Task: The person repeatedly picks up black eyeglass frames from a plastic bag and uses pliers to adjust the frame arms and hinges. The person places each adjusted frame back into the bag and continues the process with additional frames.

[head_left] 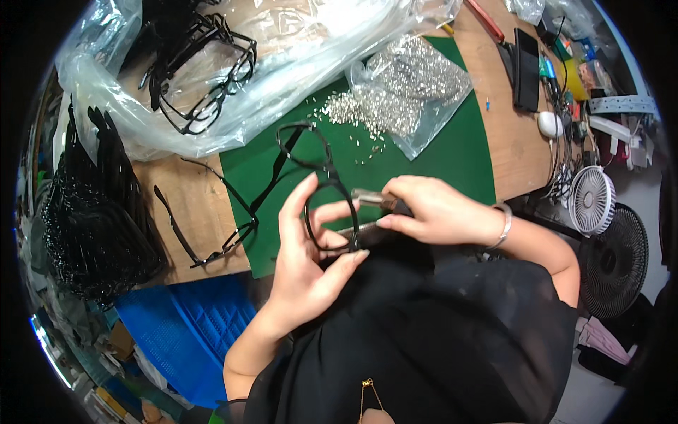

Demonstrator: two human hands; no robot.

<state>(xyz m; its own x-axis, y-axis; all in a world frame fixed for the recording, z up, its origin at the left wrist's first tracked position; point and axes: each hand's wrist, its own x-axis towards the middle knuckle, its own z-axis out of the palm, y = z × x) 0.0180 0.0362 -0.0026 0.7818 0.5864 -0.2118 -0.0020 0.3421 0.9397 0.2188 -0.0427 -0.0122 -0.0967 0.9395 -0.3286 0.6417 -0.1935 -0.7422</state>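
My left hand point(300, 275) pinches the rim of a black eyeglass frame point(328, 169), its lower lens opening between thumb and fingers. The frame stands on end above the green mat point(452, 162), one temple spread out to the left. My right hand point(441, 212) closes around a short hand tool point(373, 198) with a metal end and a dark brown grip. The metal end is beside the rim; I cannot tell whether they touch. Left of my left hand another black eyeglass frame point(249, 225) lies with its temples open, partly on the mat.
Small silvery metal pieces point(345, 111) spill from a clear bag point(417, 88). Further back, a large plastic bag point(282, 106) holds several black frames point(205, 71). Black wrapped parts point(99, 212) fill the left edge. A phone point(526, 71), cables and a white fan point(592, 201) stand right.
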